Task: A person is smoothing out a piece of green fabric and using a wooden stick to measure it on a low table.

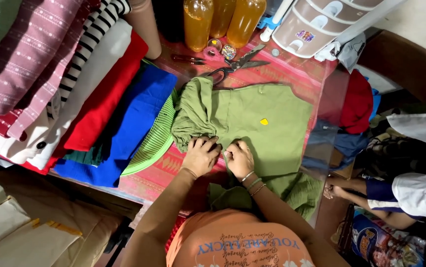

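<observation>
An olive green garment (257,123) lies spread on the red patterned table (292,74), with a small yellow tag (263,121) on it. My left hand (200,154) presses down on the bunched fabric at the garment's near left edge. Close beside it, my right hand (239,158), with bangles on the wrist, pinches the cloth; something small and pale seems to be between its fingers, too small to identify. Black-handled scissors (235,65) lie beyond the garment at the far side of the table.
Folded fabrics in blue (134,123), red (104,94), white and stripes are stacked at left beside a green mesh basket (153,141). Three amber bottles (220,20) and a plastic stool (321,22) stand at the back. Another person (400,195) sits on the floor at right.
</observation>
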